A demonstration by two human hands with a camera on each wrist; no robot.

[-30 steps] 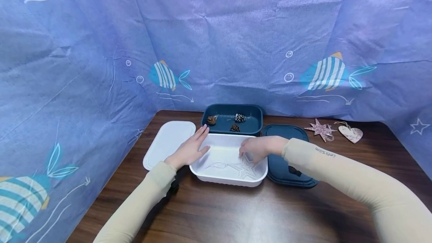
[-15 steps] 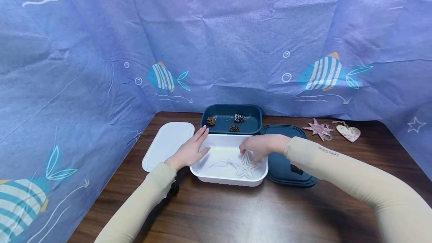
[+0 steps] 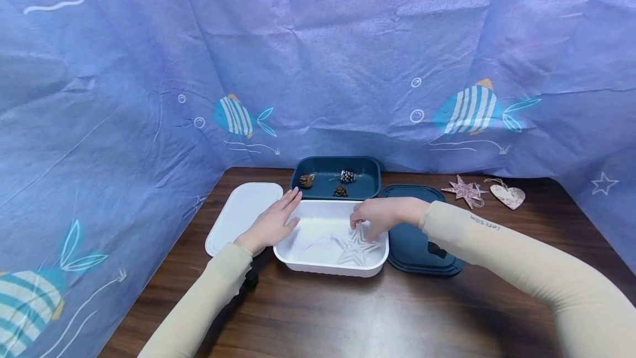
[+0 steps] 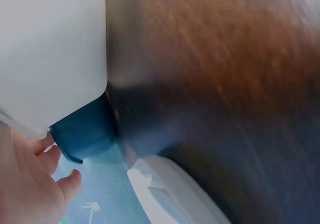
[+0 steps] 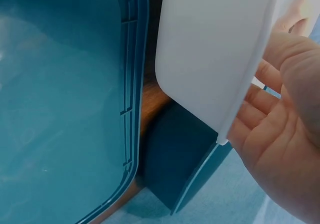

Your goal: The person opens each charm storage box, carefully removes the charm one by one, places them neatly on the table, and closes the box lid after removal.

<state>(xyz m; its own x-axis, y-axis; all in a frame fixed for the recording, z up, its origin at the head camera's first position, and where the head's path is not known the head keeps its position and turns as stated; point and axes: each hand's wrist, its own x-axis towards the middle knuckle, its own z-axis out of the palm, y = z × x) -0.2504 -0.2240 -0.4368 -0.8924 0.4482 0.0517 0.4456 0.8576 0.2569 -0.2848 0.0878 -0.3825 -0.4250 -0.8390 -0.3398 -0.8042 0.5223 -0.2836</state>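
A white rectangular box (image 3: 330, 270) stands in the middle of the table. Inside its right half lies a white star ornament (image 3: 353, 249), with a pale string trailing left. My right hand (image 3: 381, 215) reaches over the right rim, fingers curled down, and holds the star by its upper right points. In the right wrist view, the box's wall (image 5: 210, 48) hides the fingertips and star from sight. My left hand (image 3: 272, 226) lies along the left rim with its fingers straight. The left wrist view shows that hand (image 4: 35, 184) at the box's edge.
Behind stands a dark blue box (image 3: 335, 196) with three pinecones. A white lid (image 3: 243, 214) lies left and a dark blue lid (image 3: 417, 239) right. Further right are a pink glitter star (image 3: 464, 190) and a heart ornament (image 3: 509, 196). A printed blue curtain (image 3: 318, 70) encloses the table.
The white star has turned slightly inside the box under my right hand. My left hand stays at the left rim. The head view has shifted a little, moving everything slightly left.
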